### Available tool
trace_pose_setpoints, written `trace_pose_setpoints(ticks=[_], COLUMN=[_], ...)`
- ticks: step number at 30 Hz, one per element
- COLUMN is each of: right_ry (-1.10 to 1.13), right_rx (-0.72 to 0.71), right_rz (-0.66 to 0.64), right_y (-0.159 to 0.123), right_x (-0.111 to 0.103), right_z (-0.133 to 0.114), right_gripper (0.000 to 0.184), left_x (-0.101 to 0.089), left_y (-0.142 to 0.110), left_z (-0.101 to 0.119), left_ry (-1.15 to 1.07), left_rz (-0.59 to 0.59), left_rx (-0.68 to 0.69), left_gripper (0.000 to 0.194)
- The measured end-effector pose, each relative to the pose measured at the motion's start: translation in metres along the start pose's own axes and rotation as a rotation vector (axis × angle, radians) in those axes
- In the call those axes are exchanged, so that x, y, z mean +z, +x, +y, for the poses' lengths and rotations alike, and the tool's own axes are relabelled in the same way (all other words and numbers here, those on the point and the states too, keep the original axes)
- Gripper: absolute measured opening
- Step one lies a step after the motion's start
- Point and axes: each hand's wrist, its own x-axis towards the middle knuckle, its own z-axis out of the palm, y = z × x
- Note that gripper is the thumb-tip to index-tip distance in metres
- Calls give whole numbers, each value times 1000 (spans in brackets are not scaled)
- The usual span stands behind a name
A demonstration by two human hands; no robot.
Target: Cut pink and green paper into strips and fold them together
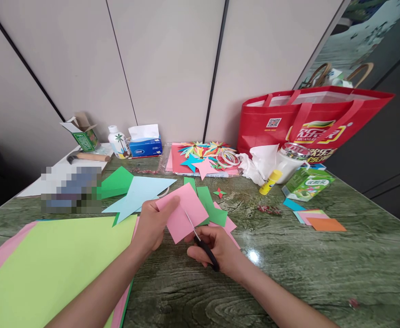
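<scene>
My left hand [154, 223] pinches the left edge of a pink paper sheet [182, 209], holding it just above the green marbled table [288, 269]. My right hand [216, 248] is closed round black-handled scissors [205, 248], whose blades reach up into the pink sheet's lower middle. Under the sheet lie green paper pieces [211, 205] and more pink scraps [229, 224].
Large light-green sheets [56, 264] cover the near left. A light-blue cut shape [138, 191] and green paper [118, 182] lie behind. Folded paper stars [205, 157], tape rolls [230, 158], glue stick [270, 181], jar [290, 159], green carton [307, 183], red bag [312, 120], tissue box [145, 142] line the back. Small coloured squares [317, 218] lie right.
</scene>
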Motion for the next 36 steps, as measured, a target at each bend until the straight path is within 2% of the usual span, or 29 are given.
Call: trace_pose_setpoints(ticks=[21,27,32,36], right_ry=[-22,-44,-40,8], right_rx=[45,84,100,56], right_rz=[6,17,28,59], right_y=[-1,-2,-3,-2], right_x=[-1,1,1,0], right_z=[-4,-12,-13,-11], right_gripper=[22,27,30,32], left_x=[0,2,-1,-4], left_y=[-1,-2,0,5], left_z=[0,2,5,5], left_ry=[-8,10,80,-16], left_rz=[1,-3,-13,31], left_rx=[-4,2,105,76], left_gripper=[30,30,25,20])
